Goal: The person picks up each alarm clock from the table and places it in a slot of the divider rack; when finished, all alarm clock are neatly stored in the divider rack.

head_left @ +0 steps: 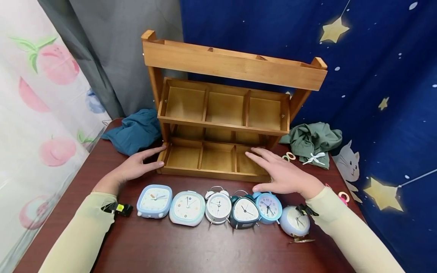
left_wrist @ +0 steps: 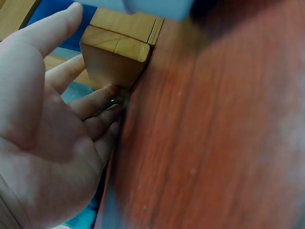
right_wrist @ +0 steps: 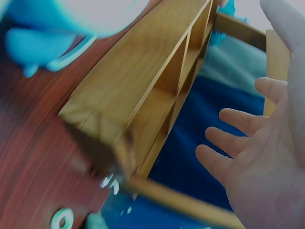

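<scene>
A three-tier wooden shelf (head_left: pixel 225 113) with divided compartments stands at the back of a dark red table (head_left: pixel 191 246). My left hand (head_left: pixel 136 167) lies open at the shelf's bottom left corner (left_wrist: pixel 116 52), its fingertips (left_wrist: pixel 107 102) touching the wood. My right hand (head_left: pixel 283 174) hovers open over the bottom tier's right end, fingers (right_wrist: pixel 238 119) spread and holding nothing. In front of the hands stands a row of several small alarm clocks: a blue square one (head_left: pixel 154 201), a pale blue one (head_left: pixel 187 207), a silver twin-bell one (head_left: pixel 218 206), a dark triangular one (head_left: pixel 244 213), a blue round one (head_left: pixel 268 206).
A teal cloth (head_left: pixel 134 131) lies left of the shelf, a green cloth (head_left: pixel 312 142) with a white bow right of it. A grey-blue clock (head_left: pixel 295 223) lies under my right wrist. Small rings (head_left: pixel 289 156) sit near the green cloth. Curtains hang close behind.
</scene>
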`<action>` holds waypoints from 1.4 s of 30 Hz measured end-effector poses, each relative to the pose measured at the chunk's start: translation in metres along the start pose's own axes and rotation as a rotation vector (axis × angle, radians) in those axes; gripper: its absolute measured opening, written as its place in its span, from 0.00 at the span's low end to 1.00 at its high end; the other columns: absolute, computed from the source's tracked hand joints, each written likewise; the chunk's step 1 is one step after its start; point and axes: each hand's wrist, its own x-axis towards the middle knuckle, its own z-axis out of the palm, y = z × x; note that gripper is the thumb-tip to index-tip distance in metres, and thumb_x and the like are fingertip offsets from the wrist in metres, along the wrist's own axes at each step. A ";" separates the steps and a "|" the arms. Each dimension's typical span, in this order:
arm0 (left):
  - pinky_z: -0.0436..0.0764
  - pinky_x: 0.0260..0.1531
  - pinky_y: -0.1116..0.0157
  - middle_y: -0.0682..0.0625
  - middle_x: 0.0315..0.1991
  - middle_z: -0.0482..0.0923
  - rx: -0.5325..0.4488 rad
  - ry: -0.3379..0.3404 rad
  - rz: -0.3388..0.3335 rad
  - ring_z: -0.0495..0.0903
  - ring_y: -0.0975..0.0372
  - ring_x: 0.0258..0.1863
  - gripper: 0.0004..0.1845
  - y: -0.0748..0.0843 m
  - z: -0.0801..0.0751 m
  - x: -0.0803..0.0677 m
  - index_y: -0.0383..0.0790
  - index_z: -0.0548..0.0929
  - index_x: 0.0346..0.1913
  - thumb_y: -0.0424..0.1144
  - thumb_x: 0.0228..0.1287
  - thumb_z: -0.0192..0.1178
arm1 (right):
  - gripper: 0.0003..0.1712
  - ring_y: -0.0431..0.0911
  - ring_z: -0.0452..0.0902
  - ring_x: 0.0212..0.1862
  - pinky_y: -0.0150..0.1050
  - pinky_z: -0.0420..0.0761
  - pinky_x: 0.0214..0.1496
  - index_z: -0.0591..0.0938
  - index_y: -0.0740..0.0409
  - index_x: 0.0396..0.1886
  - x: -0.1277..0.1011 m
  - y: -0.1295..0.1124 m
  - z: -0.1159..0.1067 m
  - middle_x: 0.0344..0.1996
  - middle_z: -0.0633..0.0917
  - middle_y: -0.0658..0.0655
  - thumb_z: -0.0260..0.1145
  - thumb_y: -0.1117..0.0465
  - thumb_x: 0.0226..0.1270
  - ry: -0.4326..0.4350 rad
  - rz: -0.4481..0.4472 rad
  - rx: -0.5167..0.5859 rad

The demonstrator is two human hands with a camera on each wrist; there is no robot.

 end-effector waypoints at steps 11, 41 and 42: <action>0.58 0.81 0.31 0.43 0.87 0.63 -0.036 0.015 -0.050 0.56 0.41 0.87 0.40 -0.004 0.006 0.000 0.54 0.68 0.88 0.59 0.81 0.67 | 0.65 0.55 0.60 0.86 0.62 0.68 0.83 0.52 0.38 0.94 0.062 -0.040 0.006 0.89 0.59 0.57 0.70 0.20 0.69 -0.103 -0.095 0.034; 0.59 0.79 0.29 0.43 0.88 0.60 -0.036 0.010 -0.063 0.57 0.41 0.86 0.38 -0.011 0.007 -0.004 0.58 0.66 0.89 0.61 0.84 0.62 | 0.67 0.40 0.71 0.75 0.33 0.74 0.74 0.56 0.48 0.93 0.170 -0.179 0.087 0.78 0.72 0.52 0.71 0.21 0.68 -0.364 -0.163 0.121; 0.59 0.79 0.29 0.44 0.88 0.60 -0.037 0.010 -0.062 0.57 0.41 0.86 0.38 -0.012 0.007 -0.005 0.58 0.66 0.89 0.61 0.84 0.62 | 0.67 0.41 0.71 0.74 0.33 0.75 0.73 0.55 0.47 0.93 0.172 -0.182 0.089 0.77 0.73 0.52 0.72 0.21 0.67 -0.369 -0.157 0.115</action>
